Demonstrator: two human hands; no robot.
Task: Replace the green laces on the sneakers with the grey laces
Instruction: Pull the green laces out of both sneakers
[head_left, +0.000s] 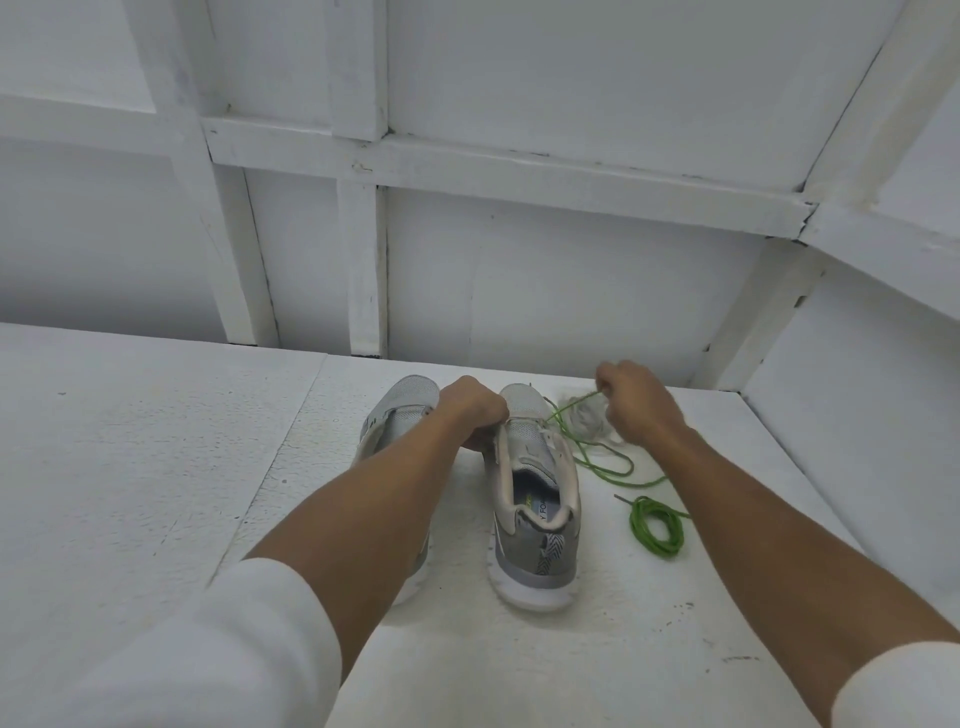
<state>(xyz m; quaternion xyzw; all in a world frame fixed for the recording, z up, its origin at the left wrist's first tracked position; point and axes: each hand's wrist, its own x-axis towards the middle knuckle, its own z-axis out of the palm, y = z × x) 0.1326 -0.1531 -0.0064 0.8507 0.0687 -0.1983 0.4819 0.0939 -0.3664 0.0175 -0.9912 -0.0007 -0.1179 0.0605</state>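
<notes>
Two grey sneakers stand side by side on the white surface, heels toward me. My left hand (475, 415) grips the left edge of the right sneaker (535, 499) near its eyelets, and its forearm hides much of the left sneaker (400, 410). My right hand (636, 402) pinches a green lace (597, 460) that runs from the right sneaker's front eyelets and loops loosely over the surface. A second green lace (655, 526) lies coiled to the right of the sneaker. A small heap of grey laces (586, 418) sits just behind my right hand.
A white panelled wall (571, 270) with wooden battens rises right behind the sneakers. A white side wall (857, 415) closes the surface on the right. The white surface (130, 467) stretches far to the left.
</notes>
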